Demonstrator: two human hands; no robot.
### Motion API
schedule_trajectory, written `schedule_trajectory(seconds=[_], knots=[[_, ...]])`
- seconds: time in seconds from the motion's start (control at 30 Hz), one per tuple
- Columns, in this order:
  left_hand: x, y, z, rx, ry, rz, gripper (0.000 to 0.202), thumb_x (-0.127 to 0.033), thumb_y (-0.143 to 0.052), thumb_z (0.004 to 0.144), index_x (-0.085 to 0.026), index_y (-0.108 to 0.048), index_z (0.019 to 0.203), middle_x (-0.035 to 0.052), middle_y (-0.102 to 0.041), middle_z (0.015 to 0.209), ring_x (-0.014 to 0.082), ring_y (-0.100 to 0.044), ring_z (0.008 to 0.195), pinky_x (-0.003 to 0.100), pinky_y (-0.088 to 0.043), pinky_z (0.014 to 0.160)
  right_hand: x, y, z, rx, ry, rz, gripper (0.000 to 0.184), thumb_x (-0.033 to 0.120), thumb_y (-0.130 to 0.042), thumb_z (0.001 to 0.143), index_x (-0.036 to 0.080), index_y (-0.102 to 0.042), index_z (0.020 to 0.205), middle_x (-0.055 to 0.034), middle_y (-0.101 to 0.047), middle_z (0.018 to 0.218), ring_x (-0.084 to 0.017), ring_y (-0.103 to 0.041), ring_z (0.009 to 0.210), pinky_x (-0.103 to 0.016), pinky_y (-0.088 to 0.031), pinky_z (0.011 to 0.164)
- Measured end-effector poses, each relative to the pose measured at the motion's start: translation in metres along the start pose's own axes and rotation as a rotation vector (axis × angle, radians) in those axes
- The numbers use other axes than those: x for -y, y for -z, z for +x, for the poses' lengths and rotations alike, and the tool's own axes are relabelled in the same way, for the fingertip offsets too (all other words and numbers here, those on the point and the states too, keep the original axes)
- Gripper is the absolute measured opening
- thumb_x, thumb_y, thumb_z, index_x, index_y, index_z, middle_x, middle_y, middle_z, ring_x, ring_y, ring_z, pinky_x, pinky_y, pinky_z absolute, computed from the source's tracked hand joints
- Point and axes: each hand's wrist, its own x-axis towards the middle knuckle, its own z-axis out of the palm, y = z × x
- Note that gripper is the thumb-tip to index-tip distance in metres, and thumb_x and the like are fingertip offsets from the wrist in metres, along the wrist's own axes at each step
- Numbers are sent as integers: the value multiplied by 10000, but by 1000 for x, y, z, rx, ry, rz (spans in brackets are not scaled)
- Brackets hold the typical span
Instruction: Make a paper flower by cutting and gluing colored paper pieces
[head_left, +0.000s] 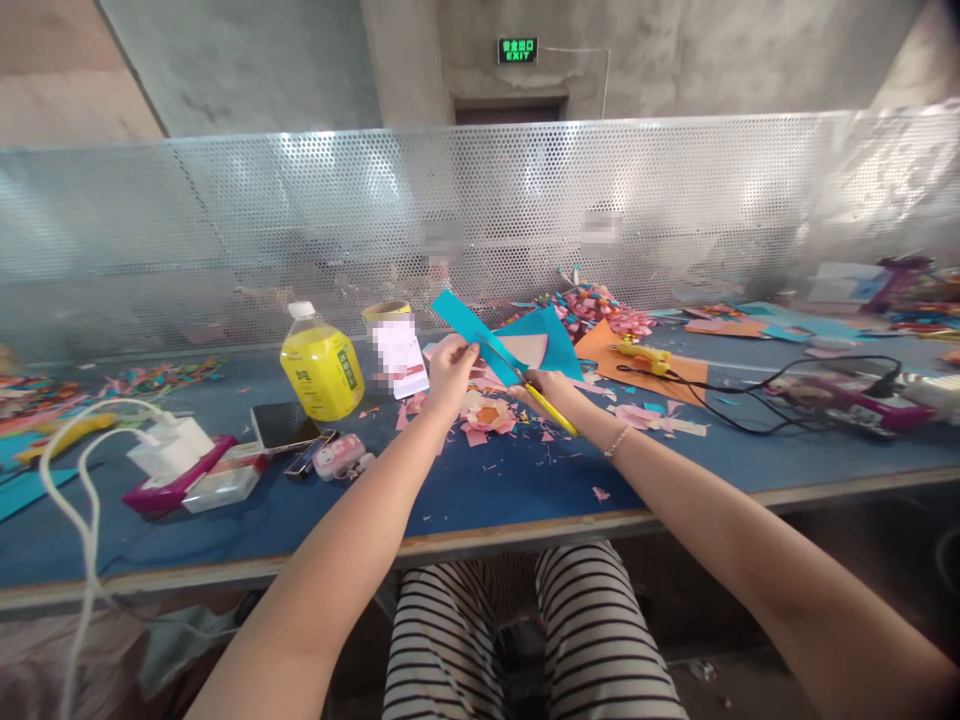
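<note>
My left hand pinches a blue paper strip that slants up to the left above the table. In my right hand is a pair of yellow-handled scissors, its blades at the lower right end of the strip. Behind the hands lie a larger blue sheet, a pink sheet and an orange sheet. Pink paper scraps are scattered on the table below the hands.
On the left stand a yellow bottle, a lit phone, a dark phone and a purple power strip with white cables. A yellow glue gun trails a black cord on the right. A perforated metal screen borders the table's back.
</note>
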Motion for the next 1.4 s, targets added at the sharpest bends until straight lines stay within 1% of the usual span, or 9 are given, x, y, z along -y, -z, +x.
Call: schedule_trajectory(seconds=[0.17, 0.33, 0.5, 0.77, 0.9, 1.0, 1.23, 1.4], knots=[[3, 4, 3, 1, -53, 71, 207, -348, -571, 697, -161, -518, 623, -13, -532, 593, 90, -547, 536, 213, -475, 503, 3, 2, -3, 5, 20, 37, 369, 501, -464, 778, 148, -565, 750, -63, -590, 611, -168, -572, 608, -209, -301, 510], [-3, 1, 0, -8, -25, 62, 188, -319, -570, 701, -163, -507, 615, -21, -517, 545, 92, -534, 505, 217, -470, 501, 0, 2, -2, 27, 38, 50, 382, 506, -442, 788, 141, -556, 788, -67, -595, 640, -157, -563, 612, -204, -309, 514], [-7, -2, -5, 78, 13, 57, 148, -289, -564, 713, -162, -540, 643, -10, -535, 563, 94, -534, 524, 223, -475, 519, -2, 1, -2, 54, 64, 90, 408, 524, -378, 809, 144, -517, 760, -45, -560, 623, -132, -514, 579, -202, -309, 511], [-5, -3, -4, 120, 17, 7, 192, -342, -604, 681, -158, -550, 689, -9, -550, 597, 93, -544, 530, 217, -472, 505, 13, 14, -11, 74, 71, 211, 420, 559, -371, 793, 149, -448, 740, -19, -505, 633, -107, -455, 571, -209, -319, 539], [-6, -4, -5, 127, 22, 7, 236, -379, -611, 672, -155, -538, 673, -9, -547, 578, 89, -540, 521, 212, -474, 505, 7, 8, -9, 44, 110, 254, 417, 559, -377, 786, 149, -442, 739, -7, -499, 633, -99, -441, 568, -208, -316, 533], [-8, -5, -6, 129, 25, -3, 238, -377, -609, 678, -154, -529, 658, -9, -544, 563, 87, -539, 512, 207, -470, 500, 0, 1, -5, 23, 134, 264, 414, 554, -384, 781, 149, -449, 729, 0, -497, 629, -95, -432, 569, -206, -314, 533], [-6, -4, -3, 140, 26, -7, 186, -335, -591, 692, -154, -548, 677, -10, -539, 573, 85, -535, 515, 212, -473, 512, -2, -6, -2, -36, 93, 260, 393, 528, -394, 771, 149, -461, 689, 20, -450, 565, -86, -393, 525, -204, -264, 491], [-6, -4, -3, 138, 7, -18, 178, -324, -597, 687, -157, -546, 655, -18, -528, 571, 90, -535, 528, 236, -484, 545, -5, -11, -1, -79, 81, 287, 389, 516, -418, 755, 141, -490, 686, 25, -450, 554, -78, -373, 512, -202, -249, 477]])
